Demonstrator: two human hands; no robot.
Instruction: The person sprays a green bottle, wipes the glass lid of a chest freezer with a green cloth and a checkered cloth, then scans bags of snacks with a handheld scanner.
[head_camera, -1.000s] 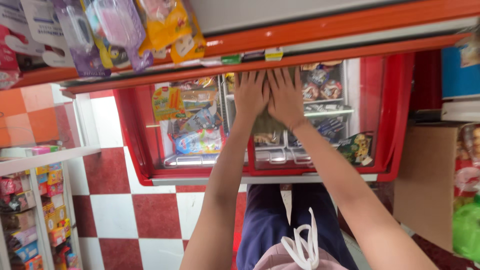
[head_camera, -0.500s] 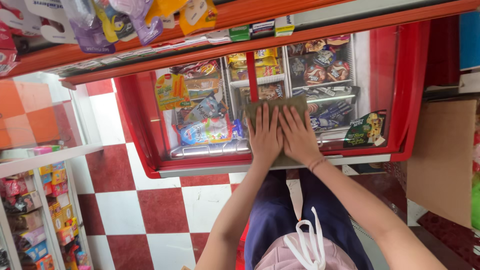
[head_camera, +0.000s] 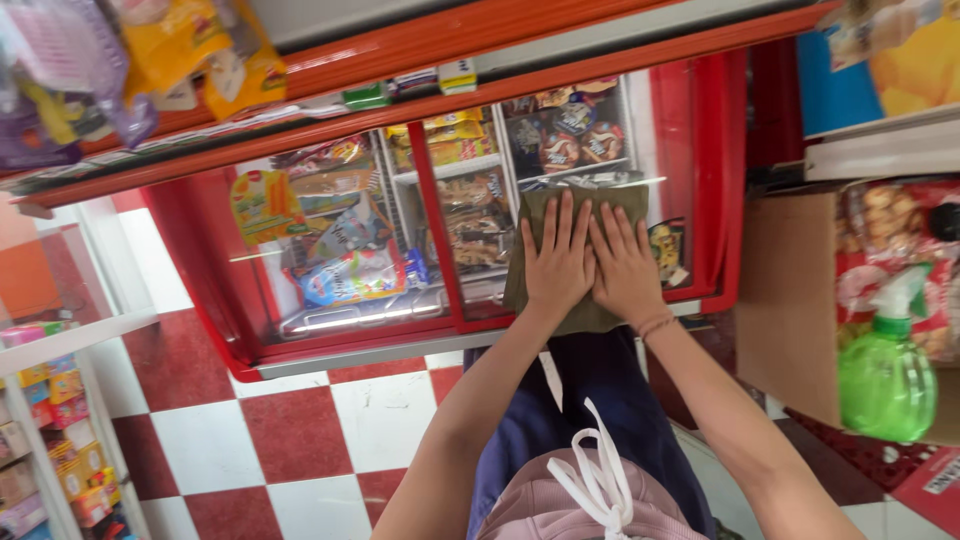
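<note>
Both my hands press flat on an olive-green cloth (head_camera: 530, 215) spread over the glass lid of a red chest freezer (head_camera: 700, 150). My left hand (head_camera: 558, 258) and my right hand (head_camera: 626, 265) lie side by side, fingers spread and pointing away from me. The cloth rests on the right glass pane (head_camera: 560, 140), near the freezer's front edge. Packaged frozen treats show through the glass beneath.
A green spray bottle (head_camera: 885, 375) stands at the right beside a cardboard box (head_camera: 790, 300). Snack bags (head_camera: 170, 50) hang at the upper left. A shelf of small packets (head_camera: 60, 440) sits at the left. The floor has red and white tiles (head_camera: 300, 430).
My hands and the cloth have slid from the far middle of the glass lid toward me and to the right.
</note>
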